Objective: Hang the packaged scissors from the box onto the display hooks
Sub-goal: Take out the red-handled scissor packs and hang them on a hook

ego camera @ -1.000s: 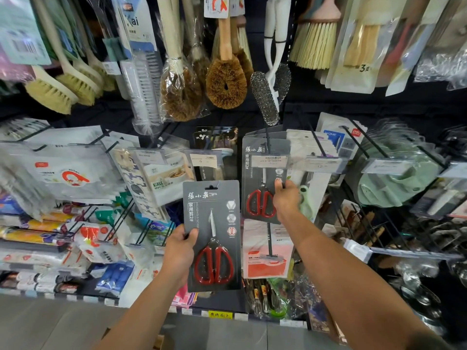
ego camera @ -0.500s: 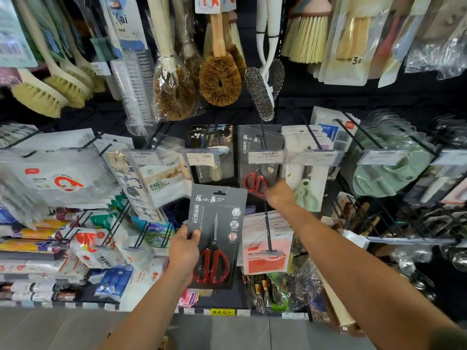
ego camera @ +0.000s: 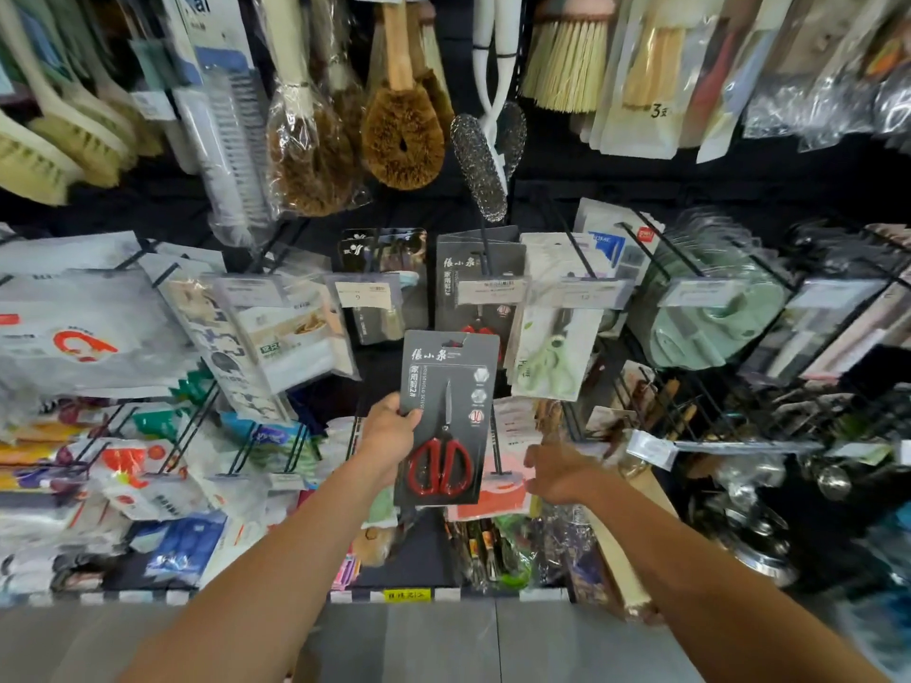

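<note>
My left hand (ego camera: 389, 436) grips the left edge of a grey scissors pack (ego camera: 446, 416) with red-handled scissors, holding it upright in front of the display. Just above it, another grey scissors pack (ego camera: 473, 283) hangs pushed back on a black hook (ego camera: 485, 253) behind a price tag (ego camera: 490, 291). To the right of the held pack and lower, my right hand (ego camera: 557, 473) hovers with its fingers loose and nothing in it. No box is in view.
Green scissors packs (ego camera: 547, 357) hang right of the hook, dark packs (ego camera: 382, 288) hang to its left. Brushes (ego camera: 402, 135) dangle from the row above. An orange-and-white pack (ego camera: 498, 490) hangs below the held scissors. Several more hooks jut out at the right.
My right hand let go of the hung scissors pack and dropped down to the right of the held pack. My left hand lifted its pack closer to the hook.
</note>
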